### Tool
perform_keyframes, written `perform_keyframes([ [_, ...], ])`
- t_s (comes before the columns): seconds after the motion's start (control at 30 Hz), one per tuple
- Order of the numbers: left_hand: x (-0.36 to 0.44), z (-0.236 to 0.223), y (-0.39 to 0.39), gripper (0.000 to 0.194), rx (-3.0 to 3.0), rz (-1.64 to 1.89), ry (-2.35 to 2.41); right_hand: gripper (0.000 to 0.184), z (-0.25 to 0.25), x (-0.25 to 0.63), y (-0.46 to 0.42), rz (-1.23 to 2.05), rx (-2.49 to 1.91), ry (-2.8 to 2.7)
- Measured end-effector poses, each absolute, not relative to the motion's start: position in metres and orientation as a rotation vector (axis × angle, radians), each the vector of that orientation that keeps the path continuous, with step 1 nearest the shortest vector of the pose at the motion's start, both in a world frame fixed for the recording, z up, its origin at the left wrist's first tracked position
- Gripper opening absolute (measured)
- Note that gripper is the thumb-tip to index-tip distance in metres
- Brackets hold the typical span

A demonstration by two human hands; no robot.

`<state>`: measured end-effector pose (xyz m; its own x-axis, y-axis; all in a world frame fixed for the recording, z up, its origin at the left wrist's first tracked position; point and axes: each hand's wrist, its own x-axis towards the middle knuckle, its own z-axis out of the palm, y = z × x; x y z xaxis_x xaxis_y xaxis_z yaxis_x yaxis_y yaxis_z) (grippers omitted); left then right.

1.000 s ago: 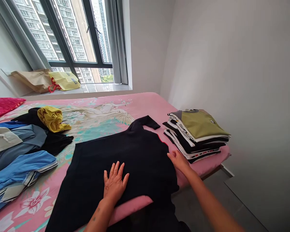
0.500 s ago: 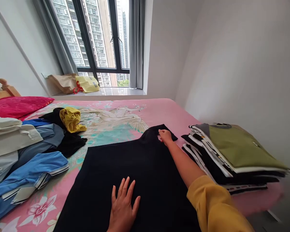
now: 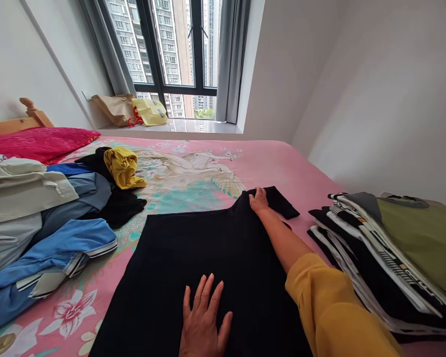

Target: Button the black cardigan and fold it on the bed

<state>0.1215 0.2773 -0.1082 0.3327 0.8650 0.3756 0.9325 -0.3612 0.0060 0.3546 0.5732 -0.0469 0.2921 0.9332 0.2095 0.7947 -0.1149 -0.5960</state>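
Note:
A black shirt (image 3: pixel 193 258) lies spread flat on the pink flowered bed (image 3: pixel 282 166). My left hand (image 3: pixel 204 325) rests flat on its near part, fingers stretched out and apart. My right hand (image 3: pixel 259 200), arm in a yellow sleeve, reaches to the far side of the shirt and lies on the cloth where the short sleeve (image 3: pixel 280 202) sticks out. Its fingers curl down onto the fabric; I cannot tell whether they pinch it.
A stack of folded shirts (image 3: pixel 397 248), olive one on top, sits at the right bed edge. Unfolded clothes (image 3: pixel 48 218) in blue, grey, black and a yellow bundle (image 3: pixel 123 167) lie left. A red pillow (image 3: pixel 37 143) and window sill with bags (image 3: pixel 134 110) are beyond.
My right hand went from the shirt's right edge up to the far sleeve. The left hand stayed flat on the shirt. The view swung nearer and rightward.

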Motion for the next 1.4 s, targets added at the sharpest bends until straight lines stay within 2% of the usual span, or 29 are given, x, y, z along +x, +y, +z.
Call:
perform_keyframes([
  [0.07, 0.122, -0.107, 0.277, 0.054, -2.395, -0.498, -1.65, 0.049, -0.054, 0.343, 0.536, 0.175, -1.865, -1.644],
  [0.17, 0.123, -0.105, 0.276, 0.053, -2.413, -0.515, -1.669, 0.046, -0.076, 0.339, 0.476, 0.034, -1.537, -2.184],
  [0.23, 0.124, -0.105, 0.275, 0.052, -2.422, -0.513, -1.694, 0.046, -0.091, 0.356, 0.448, 0.07, -1.598, -2.341],
  [0.33, 0.124, -0.106, 0.275, 0.052, -2.439, -0.521, -1.718, 0.052, -0.103, 0.408, 0.441, 0.114, -2.136, -1.953],
  [0.4, 0.124, -0.107, 0.275, 0.052, -2.448, -0.532, -1.724, 0.054, -0.099, 0.444, 0.455, 0.207, -2.33, -1.7],
  [0.5, 0.124, -0.108, 0.275, 0.052, -2.452, -0.542, -1.728, 0.05, -0.085, 0.471, 0.483, 0.38, -2.383, -1.643],
  [0.67, 0.124, -0.105, 0.275, 0.051, -2.454, -0.53, -1.719, 0.039, -0.074, 0.452, 0.507, 0.462, -2.303, -1.725],
  [0.8, 0.124, -0.103, 0.273, 0.052, -2.455, -0.537, -1.728, 0.033, -0.081, 0.449, 0.498, 0.388, -2.242, -1.716],
  [0.97, 0.123, -0.1, 0.27, 0.054, -2.489, -0.541, -1.746, 0.031, -0.07, 0.455, 0.484, 0.217, -2.519, -1.556],
  [1.03, 0.122, -0.099, 0.27, 0.055, -2.501, -0.54, -1.752, 0.034, -0.055, 0.433, 0.483, -0.032, -2.356, -1.647],
  [1.1, 0.121, -0.098, 0.269, 0.056, -2.516, -0.542, -1.756, 0.03, -0.039, 0.39, 0.484, -0.108, -2.03, -1.789],
  [1.17, 0.119, -0.096, 0.268, 0.057, -2.531, -0.556, -1.771, 0.023, -0.028, 0.332, 0.484, 0.15, -1.728, -1.968],
  [1.27, 0.119, -0.097, 0.266, 0.055, -2.531, -0.62, -1.817, 0.025, -0.025, 0.232, 0.488, 0.528, -1.464, -2.164],
  [1.4, 0.123, -0.121, 0.269, 0.056, -2.498, -0.772, -1.842, 0.029, -0.036, 0.114, 0.506, 0.75, -1.421, -2.259],
])
